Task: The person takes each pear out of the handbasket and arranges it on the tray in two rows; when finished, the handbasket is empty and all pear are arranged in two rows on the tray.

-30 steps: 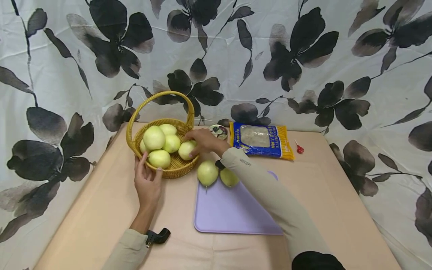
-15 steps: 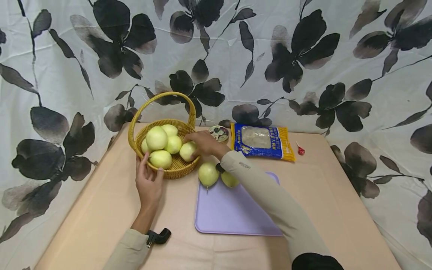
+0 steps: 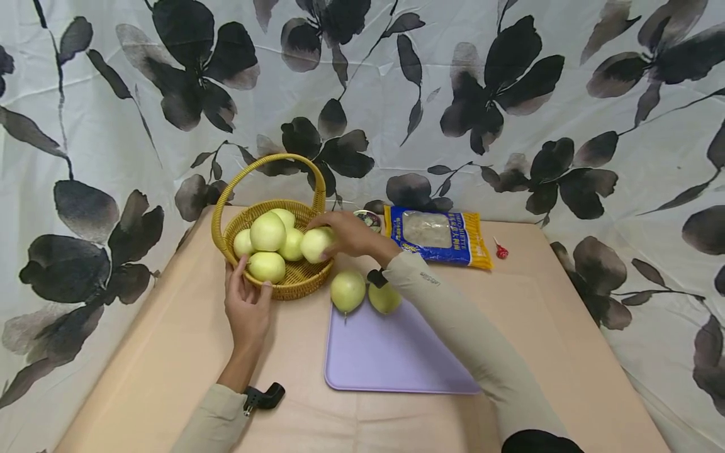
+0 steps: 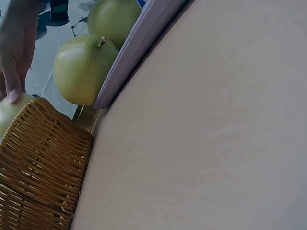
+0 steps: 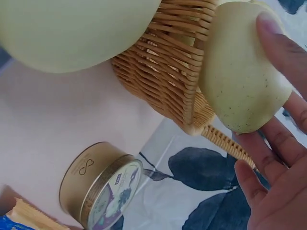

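A yellow wicker basket [image 3: 291, 292] stands at the table's back left with several pale yellow-green pears [image 3: 268, 231] inside. My left hand [image 3: 247, 311] holds its front left side, thumb against the front wall and fingers at the left rim. My right hand [image 3: 351, 234] grips one pear [image 5: 247, 67] at the basket's right side, thumb on one face and fingers on the other. In the right wrist view that pear shows beside the rim. Two more pears [image 3: 348, 292] sit on the back of a lilac tray [image 3: 391, 358]; my right forearm crosses over the tray.
Behind my right wrist stands a small round tin [image 5: 98, 184], partly hidden in the head view. A blue and yellow packet [image 3: 436, 236] lies at the back, with a red wrapped lollipop [image 3: 501, 251] right of it. A floral cloth [image 3: 396, 94] hangs behind the table.
My right hand has raised its pear slightly within the basket. The top pear has shifted a little to the right, showing more of the pear at its left. My left hand keeps its place.
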Available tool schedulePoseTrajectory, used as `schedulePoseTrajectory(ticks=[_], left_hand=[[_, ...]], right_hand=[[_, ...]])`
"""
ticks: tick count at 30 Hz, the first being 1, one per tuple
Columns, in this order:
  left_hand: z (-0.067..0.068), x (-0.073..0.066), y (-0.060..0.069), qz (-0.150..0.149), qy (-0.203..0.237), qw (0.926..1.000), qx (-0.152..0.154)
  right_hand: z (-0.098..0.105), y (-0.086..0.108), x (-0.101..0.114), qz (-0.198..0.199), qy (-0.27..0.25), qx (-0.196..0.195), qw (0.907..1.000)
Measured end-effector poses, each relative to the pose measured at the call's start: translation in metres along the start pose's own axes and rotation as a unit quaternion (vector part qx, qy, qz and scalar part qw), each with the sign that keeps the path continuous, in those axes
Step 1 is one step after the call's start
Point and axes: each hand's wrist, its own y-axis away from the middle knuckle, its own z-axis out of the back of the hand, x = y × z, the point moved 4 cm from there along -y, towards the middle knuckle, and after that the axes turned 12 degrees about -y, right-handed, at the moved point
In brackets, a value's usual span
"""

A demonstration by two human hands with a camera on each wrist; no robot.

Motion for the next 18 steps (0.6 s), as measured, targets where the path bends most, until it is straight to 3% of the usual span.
schedulePoseTrajectory(ticks=[12, 18], left_hand=[[0.000, 0.001, -0.001, 0.003, 0.005, 1.0000, 0.003], [0.000, 0.000, -0.001, 0.003, -0.001, 1.0000, 0.005]], right_hand=[[0.025, 0.042, -0.004, -0.011, -0.096, -0.054, 0.9938], [0.034, 0.067, -0.013, -0.023, -0.119, -0.072, 0.9900]])
